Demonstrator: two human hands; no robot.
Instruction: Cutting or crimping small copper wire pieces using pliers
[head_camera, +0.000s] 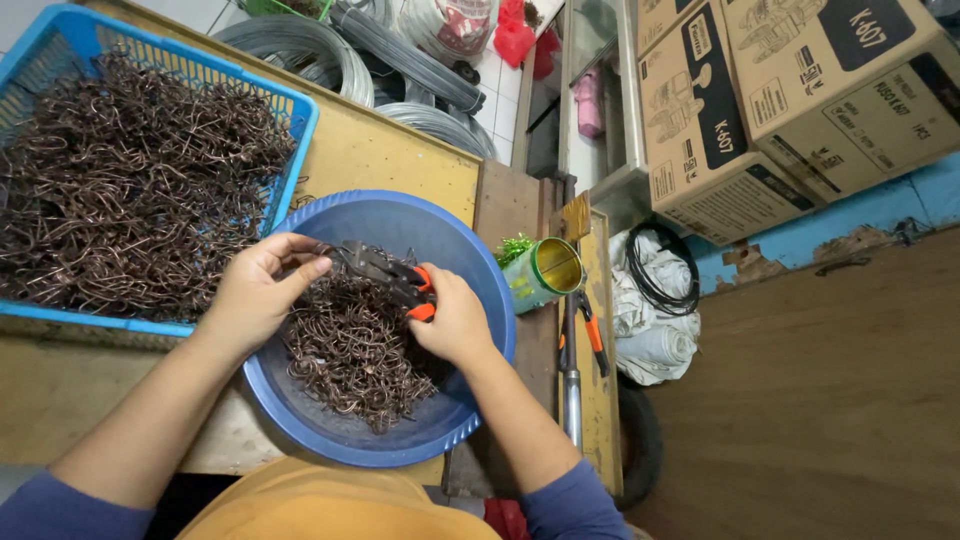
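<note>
My right hand (455, 320) grips the orange handles of a pair of pliers (385, 272) over a round blue basin (400, 215). The basin holds a heap of bent brown wire hooks (350, 350). My left hand (262, 285) pinches a small wire piece at the pliers' dark jaws, just above the heap. Both forearms reach in from the bottom edge, in blue sleeves.
A blue plastic crate (300, 115) full of the same wire hooks sits at the left on a wooden bench (390, 155). A green tin can (545, 272) and a second orange-handled tool (585, 335) lie to the right. Wire coils lie behind; cardboard boxes (790, 90) stand at the upper right.
</note>
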